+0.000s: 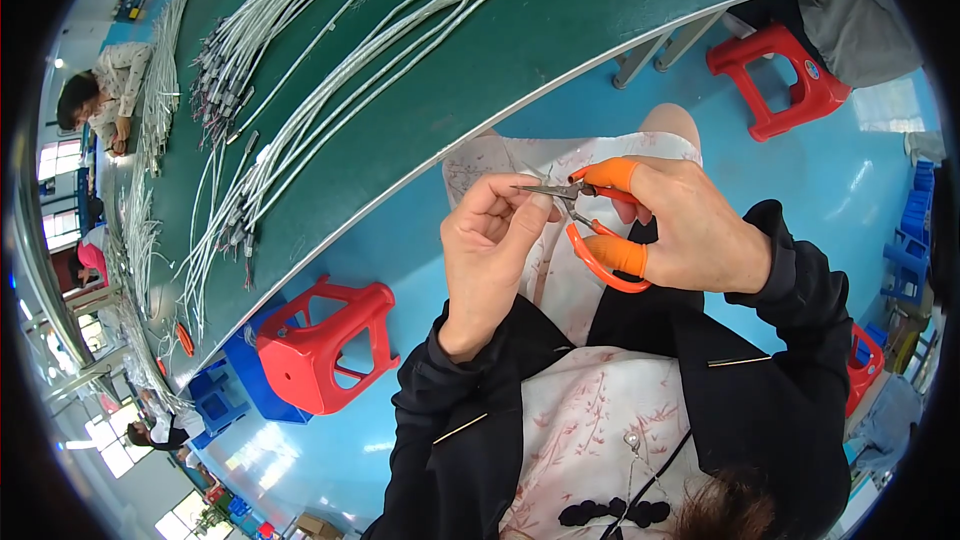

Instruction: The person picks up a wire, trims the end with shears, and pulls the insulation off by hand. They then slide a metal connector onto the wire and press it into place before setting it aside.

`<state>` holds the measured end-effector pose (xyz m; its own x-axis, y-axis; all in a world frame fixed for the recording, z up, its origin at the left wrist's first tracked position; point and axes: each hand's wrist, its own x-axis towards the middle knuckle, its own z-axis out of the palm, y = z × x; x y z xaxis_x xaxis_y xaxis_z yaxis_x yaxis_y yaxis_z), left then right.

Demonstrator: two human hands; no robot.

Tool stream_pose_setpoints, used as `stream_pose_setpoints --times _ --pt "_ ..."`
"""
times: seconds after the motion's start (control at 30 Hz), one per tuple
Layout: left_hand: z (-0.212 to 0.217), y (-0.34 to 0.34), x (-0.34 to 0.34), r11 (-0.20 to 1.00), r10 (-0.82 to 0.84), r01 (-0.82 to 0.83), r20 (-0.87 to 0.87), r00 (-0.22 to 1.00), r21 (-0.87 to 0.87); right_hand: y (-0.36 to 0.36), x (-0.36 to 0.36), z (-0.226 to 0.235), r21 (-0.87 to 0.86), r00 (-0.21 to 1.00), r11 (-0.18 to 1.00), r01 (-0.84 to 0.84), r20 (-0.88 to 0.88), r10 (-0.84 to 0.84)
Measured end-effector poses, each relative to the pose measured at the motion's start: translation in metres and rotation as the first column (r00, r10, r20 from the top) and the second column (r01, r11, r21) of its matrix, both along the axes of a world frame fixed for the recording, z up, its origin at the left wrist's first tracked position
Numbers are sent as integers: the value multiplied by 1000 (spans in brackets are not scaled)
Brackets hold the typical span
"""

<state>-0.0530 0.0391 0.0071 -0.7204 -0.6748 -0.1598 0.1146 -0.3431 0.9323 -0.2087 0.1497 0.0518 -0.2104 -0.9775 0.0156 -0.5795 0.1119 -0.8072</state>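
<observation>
Over my lap, my right hand works a pair of scissors with orange handles; orange covers wrap its thumb and a finger. The narrow metal blades point left and reach the fingertips of my left hand. That left hand is closed, thumb pressed against the index finger. Something small and pale sits in its pinch, mostly hidden by the fingers and blades, too small to make out. Beneath both hands lies a white cloth with a pinkish pattern.
Bundles of white cables with dark ends lie on the green table, its edge running diagonally ahead of me. Red stools stand on the blue floor, one left, others right. Another person sits along the table's far left.
</observation>
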Motion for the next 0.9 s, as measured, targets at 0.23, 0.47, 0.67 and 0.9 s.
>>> stream_pose_setpoints --times 0.23,0.47,0.67,0.9 --pt "1 -2 1 997 -54 55 24 998 -47 1 -4 -3 -32 1000 999 -8 18 8" --pt "0 -6 4 989 -134 134 20 991 -55 1 -10 -2 -23 998 999 -44 50 46" --pt "-1 -10 8 978 -207 207 -9 978 -28 1 -14 -6 -37 992 996 -87 88 90" --pt "-1 -10 8 975 -221 220 -9 975 -22 1 -20 -6 -56 980 992 -116 154 123"
